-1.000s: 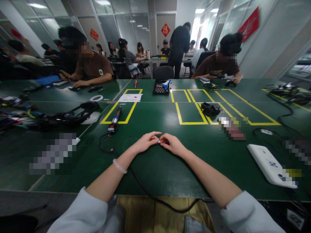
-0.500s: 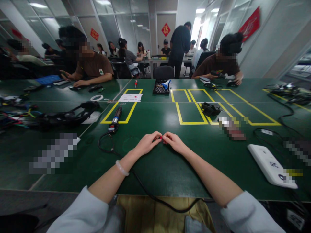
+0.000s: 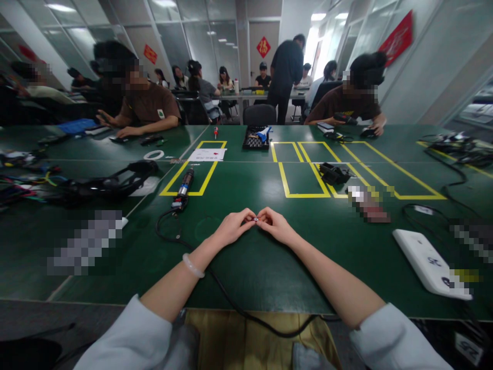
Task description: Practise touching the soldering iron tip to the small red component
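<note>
My left hand and my right hand meet above the green table, fingertips pinched together. Between them is a tiny part, pale on its visible face with a little red; it is too small to name. Both hands are closed on it, and most of it is hidden by the fingers. To the left of my left hand lies an electric screwdriver with a black and silver body. Its black cable runs under my left forearm to the table's front edge.
A black tray with a blue-and-white item stands at the back. A black bracket-like part lies inside yellow tape marks. At right is a white power bank-like box; at left, a black headset-like object. Two people sit across the table.
The tiny part has turned between my fingertips: it looked red before and now shows a pale face. My hands stay in almost the same place.
</note>
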`<action>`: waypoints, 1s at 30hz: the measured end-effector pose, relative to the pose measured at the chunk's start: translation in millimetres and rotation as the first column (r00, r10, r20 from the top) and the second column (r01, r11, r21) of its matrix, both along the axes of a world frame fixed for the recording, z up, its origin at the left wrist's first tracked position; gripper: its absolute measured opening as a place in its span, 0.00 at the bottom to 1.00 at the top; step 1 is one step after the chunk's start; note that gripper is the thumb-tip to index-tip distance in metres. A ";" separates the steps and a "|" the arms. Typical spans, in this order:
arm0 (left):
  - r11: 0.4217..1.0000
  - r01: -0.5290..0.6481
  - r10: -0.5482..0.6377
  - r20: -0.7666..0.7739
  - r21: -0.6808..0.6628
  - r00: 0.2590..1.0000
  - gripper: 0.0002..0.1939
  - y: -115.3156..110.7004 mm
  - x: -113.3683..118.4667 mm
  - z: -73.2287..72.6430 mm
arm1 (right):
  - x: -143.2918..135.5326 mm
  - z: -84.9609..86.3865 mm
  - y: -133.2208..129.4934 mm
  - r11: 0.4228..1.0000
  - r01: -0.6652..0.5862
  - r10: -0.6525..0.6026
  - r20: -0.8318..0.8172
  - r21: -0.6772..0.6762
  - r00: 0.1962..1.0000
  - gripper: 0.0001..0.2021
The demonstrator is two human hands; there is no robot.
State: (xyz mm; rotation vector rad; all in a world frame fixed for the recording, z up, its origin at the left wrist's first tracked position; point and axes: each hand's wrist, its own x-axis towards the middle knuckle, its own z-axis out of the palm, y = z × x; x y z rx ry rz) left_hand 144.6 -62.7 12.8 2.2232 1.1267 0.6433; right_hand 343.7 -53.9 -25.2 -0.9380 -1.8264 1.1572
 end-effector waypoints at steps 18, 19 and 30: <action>0.521 -0.789 0.834 -0.388 0.326 0.391 0.32 52.7 -163.5 -3.0 | -0.3 8.9 -4.5 0.999 0.019 -0.022 0.118 0.028 0.993 0.11; 0.535 -0.797 0.813 -0.427 0.281 0.395 0.31 53.2 -168.3 -3.4 | -0.5 9.2 -4.6 0.999 0.018 -0.021 0.123 0.029 0.992 0.11; 0.610 -0.738 0.766 -0.455 0.289 0.455 0.29 55.4 -154.3 0.4 | -2.0 8.5 -4.7 0.999 0.016 -0.020 0.116 0.037 0.993 0.10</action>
